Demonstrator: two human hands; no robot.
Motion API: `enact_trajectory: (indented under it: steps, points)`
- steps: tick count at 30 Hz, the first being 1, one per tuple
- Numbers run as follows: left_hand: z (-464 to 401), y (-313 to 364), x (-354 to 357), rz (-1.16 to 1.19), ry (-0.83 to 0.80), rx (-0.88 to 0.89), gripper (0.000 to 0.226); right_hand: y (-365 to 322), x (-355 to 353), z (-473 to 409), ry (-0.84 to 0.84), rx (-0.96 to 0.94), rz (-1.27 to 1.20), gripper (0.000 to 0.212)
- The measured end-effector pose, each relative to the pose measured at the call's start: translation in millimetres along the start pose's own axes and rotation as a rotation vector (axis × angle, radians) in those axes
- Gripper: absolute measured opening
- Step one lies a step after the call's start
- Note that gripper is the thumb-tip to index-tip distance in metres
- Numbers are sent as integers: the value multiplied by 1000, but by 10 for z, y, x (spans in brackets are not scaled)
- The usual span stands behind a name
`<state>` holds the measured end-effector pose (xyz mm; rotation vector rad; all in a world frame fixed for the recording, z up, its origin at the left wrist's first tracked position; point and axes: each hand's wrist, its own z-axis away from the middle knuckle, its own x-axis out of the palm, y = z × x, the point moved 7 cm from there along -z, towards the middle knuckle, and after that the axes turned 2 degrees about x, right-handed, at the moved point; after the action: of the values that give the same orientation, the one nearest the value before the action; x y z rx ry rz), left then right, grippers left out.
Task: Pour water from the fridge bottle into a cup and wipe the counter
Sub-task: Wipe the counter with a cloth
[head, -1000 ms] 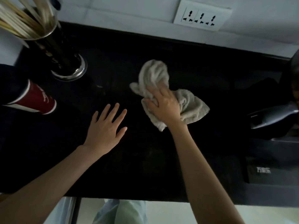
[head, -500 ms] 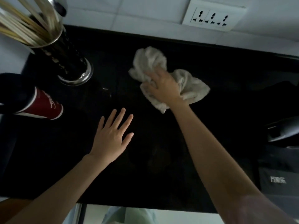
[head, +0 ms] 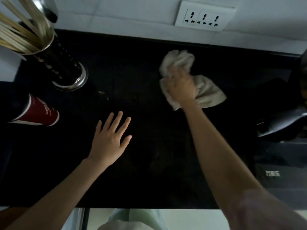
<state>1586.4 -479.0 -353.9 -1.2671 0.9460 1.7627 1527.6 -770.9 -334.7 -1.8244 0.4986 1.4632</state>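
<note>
My right hand (head: 181, 87) grips a bunched beige cloth (head: 209, 93) and holds it down on the black counter (head: 149, 163), toward the back right; the hand is motion-blurred. My left hand (head: 109, 140) lies flat on the counter near the middle, fingers straight and spread, holding nothing. A red paper cup (head: 39, 113) stands at the left edge, apart from both hands. I cannot see inside it. No bottle is in view.
A metal holder of chopsticks (head: 66, 68) stands at the back left, behind the cup. A white wall socket (head: 204, 17) sits above the counter. Dark appliances (head: 280, 123) crowd the right side. The counter's front edge (head: 149, 207) runs close to my body.
My right hand pushed the cloth toward the back wall, then swept it to the right. My left hand stayed flat in the same spot.
</note>
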Motion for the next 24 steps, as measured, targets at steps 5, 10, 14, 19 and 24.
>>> enact_trajectory:
  steps: [5, 10, 14, 19, 24]
  points:
    - [8, 2, -3, -5, -7, 1, 62, -138, -103, 1283, 8, -158, -73, 46]
    - [18, 8, -11, 14, 5, 10, 62, 765, -308, 970, 52, 114, 11, 45]
    - [21, 8, -10, 24, -4, 6, 62, 689, -265, 917, 136, 201, 94, 50]
    - [26, 17, -25, 26, -1, 22, 62, 681, -391, 1933, 90, 114, 57, 47]
    - [20, 30, -32, -17, -15, 39, 62, 1494, -618, 1559, 131, 457, 67, 56]
